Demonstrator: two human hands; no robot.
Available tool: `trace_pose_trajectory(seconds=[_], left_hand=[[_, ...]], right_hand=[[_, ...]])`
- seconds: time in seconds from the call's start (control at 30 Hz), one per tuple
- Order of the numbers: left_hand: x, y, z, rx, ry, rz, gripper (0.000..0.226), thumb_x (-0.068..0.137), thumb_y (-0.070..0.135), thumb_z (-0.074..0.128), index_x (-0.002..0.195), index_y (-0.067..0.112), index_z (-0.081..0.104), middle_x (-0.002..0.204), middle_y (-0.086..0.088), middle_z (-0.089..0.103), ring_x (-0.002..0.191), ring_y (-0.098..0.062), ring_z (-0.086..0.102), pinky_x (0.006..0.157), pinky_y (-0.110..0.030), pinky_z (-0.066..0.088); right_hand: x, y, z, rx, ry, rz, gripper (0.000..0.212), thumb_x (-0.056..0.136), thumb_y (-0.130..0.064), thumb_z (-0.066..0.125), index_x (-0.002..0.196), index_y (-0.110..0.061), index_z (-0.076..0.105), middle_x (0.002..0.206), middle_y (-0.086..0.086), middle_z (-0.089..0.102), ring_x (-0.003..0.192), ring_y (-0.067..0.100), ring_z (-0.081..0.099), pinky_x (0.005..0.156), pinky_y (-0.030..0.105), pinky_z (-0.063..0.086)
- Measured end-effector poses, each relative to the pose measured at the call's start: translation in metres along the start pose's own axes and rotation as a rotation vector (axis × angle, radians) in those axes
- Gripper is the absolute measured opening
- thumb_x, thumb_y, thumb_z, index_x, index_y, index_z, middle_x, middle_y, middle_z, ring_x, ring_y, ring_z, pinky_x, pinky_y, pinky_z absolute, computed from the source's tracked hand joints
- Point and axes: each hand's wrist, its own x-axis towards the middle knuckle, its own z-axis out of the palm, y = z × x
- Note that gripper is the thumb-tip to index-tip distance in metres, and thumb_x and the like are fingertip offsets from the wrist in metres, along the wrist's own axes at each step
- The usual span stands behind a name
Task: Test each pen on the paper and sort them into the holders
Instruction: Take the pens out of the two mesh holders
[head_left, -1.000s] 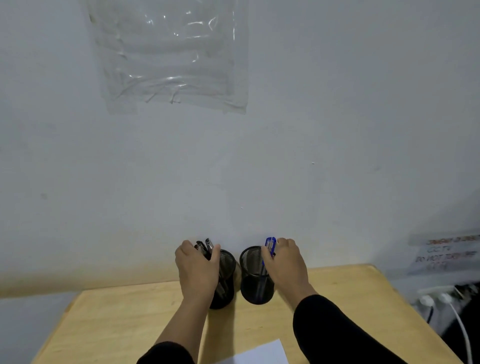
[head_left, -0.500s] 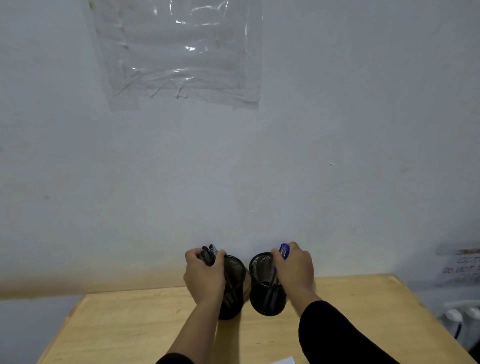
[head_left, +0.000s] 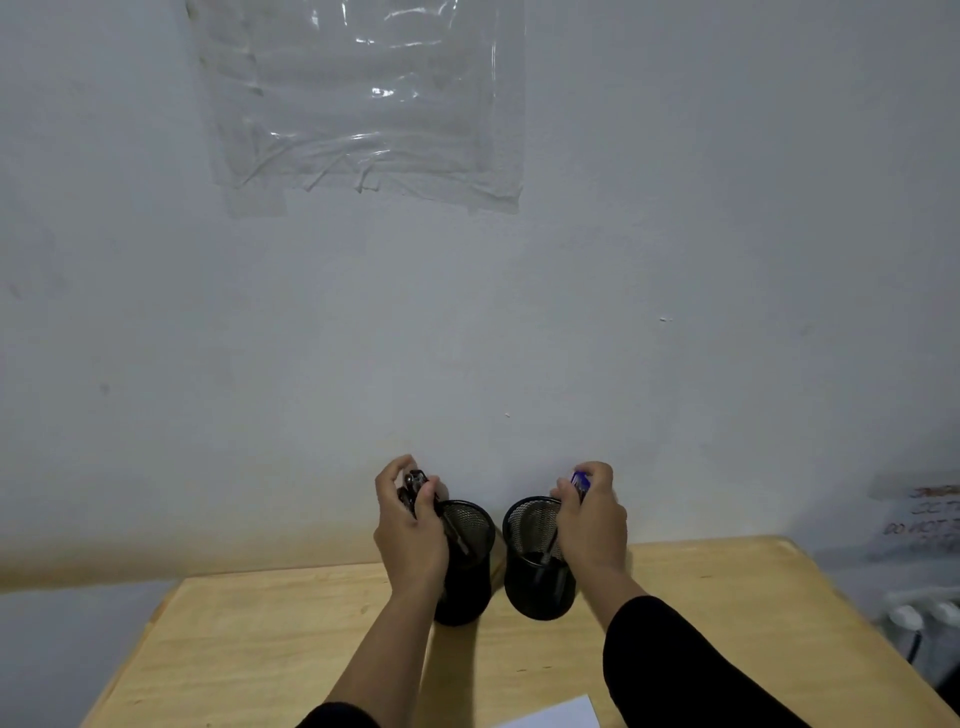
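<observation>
Two black mesh holders stand side by side at the back of the wooden table (head_left: 260, 639), near the wall. My left hand (head_left: 408, 535) is closed around a bunch of dark pens (head_left: 415, 486) whose lower ends reach into the left holder (head_left: 470, 566). At the right holder (head_left: 535, 561), my right hand (head_left: 592, 525) grips a blue pen (head_left: 580, 480), its tip still down inside the cup. A corner of white paper (head_left: 558, 714) shows at the bottom edge.
A grey wall rises right behind the holders, with a clear plastic sheet (head_left: 358, 104) taped high up. White plugs and cables (head_left: 919, 616) sit off the table's right edge, below a printed notice (head_left: 924, 517).
Both hands have risen a little, drawing the dark pens and the blue pen partly up out of their holders. My head has tilted, so the view has shifted.
</observation>
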Motion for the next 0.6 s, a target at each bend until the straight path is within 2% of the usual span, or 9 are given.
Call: trace_pose_trajectory(seconds=[0.07, 0.1, 0.17, 0.23, 0.3, 0.4, 0.5, 0.6], left_hand=[[0.001, 0.004, -0.002, -0.009, 0.004, 0.048, 0.022, 0.092, 0.019, 0.05, 0.11, 0.032, 0.051, 0.083, 0.021, 0.056, 0.075, 0.001, 0.053, 0.067, -0.022, 0.037], [0.001, 0.006, -0.003, -0.013, 0.001, 0.067, 0.021, 0.093, 0.017, 0.049, 0.108, 0.032, 0.053, 0.083, 0.024, 0.055, 0.077, 0.001, 0.053, 0.064, -0.015, 0.038], [0.002, 0.012, -0.003, -0.019, -0.007, 0.093, 0.02, 0.094, 0.015, 0.047, 0.101, 0.032, 0.054, 0.084, 0.023, 0.056, 0.078, 0.003, 0.054, 0.061, -0.003, 0.039], [0.004, 0.019, -0.005, -0.026, -0.007, 0.112, 0.02, 0.093, 0.014, 0.047, 0.099, 0.032, 0.053, 0.083, 0.02, 0.058, 0.078, 0.005, 0.054, 0.06, 0.003, 0.038], [0.004, 0.028, -0.007, -0.05, -0.009, 0.127, 0.019, 0.093, 0.015, 0.048, 0.098, 0.032, 0.054, 0.084, 0.014, 0.061, 0.08, 0.003, 0.057, 0.06, 0.002, 0.038], [0.004, 0.044, -0.012, -0.116, 0.006, 0.154, 0.02, 0.092, 0.014, 0.048, 0.096, 0.033, 0.053, 0.085, 0.006, 0.065, 0.082, -0.004, 0.061, 0.065, -0.006, 0.043], [-0.001, 0.067, -0.017, -0.179, 0.064, 0.168, 0.02, 0.092, 0.013, 0.047, 0.095, 0.033, 0.051, 0.081, 0.006, 0.064, 0.079, 0.0, 0.06, 0.065, -0.005, 0.042], [-0.008, 0.085, -0.024, -0.272, 0.133, 0.142, 0.02, 0.091, 0.013, 0.047, 0.096, 0.033, 0.048, 0.077, 0.008, 0.063, 0.078, -0.003, 0.06, 0.072, -0.014, 0.042]], right_hand=[[-0.002, -0.006, -0.003, 0.072, 0.006, -0.027, 0.02, 0.095, -0.016, 0.047, 0.115, -0.014, 0.047, 0.099, 0.011, 0.069, 0.087, 0.024, 0.059, 0.072, 0.025, 0.035], [-0.002, -0.009, -0.005, 0.096, 0.007, -0.044, 0.019, 0.095, -0.016, 0.046, 0.114, -0.016, 0.047, 0.098, 0.01, 0.07, 0.089, 0.024, 0.062, 0.073, 0.025, 0.036], [-0.002, -0.015, -0.008, 0.131, 0.002, -0.075, 0.015, 0.095, -0.016, 0.046, 0.11, -0.018, 0.049, 0.096, 0.01, 0.07, 0.089, 0.025, 0.064, 0.072, 0.024, 0.038], [-0.003, -0.024, -0.013, 0.186, -0.001, -0.088, 0.011, 0.096, -0.016, 0.046, 0.105, -0.019, 0.05, 0.092, 0.01, 0.07, 0.088, 0.025, 0.064, 0.072, 0.025, 0.04], [-0.005, -0.036, -0.02, 0.283, 0.003, -0.095, 0.01, 0.096, -0.014, 0.044, 0.102, -0.02, 0.049, 0.091, 0.01, 0.069, 0.084, 0.022, 0.066, 0.07, 0.024, 0.044], [-0.011, -0.057, -0.032, 0.394, 0.018, -0.106, 0.01, 0.097, -0.012, 0.042, 0.101, -0.021, 0.047, 0.089, 0.007, 0.067, 0.08, 0.019, 0.068, 0.069, 0.018, 0.047], [-0.019, -0.075, -0.044, 0.441, 0.039, -0.098, 0.007, 0.098, -0.016, 0.04, 0.1, -0.02, 0.045, 0.09, 0.004, 0.066, 0.081, 0.014, 0.069, 0.071, 0.022, 0.051], [-0.03, -0.087, -0.057, 0.517, 0.073, -0.063, 0.007, 0.098, -0.016, 0.039, 0.1, -0.018, 0.045, 0.09, 0.005, 0.066, 0.076, 0.009, 0.068, 0.067, 0.016, 0.048]])
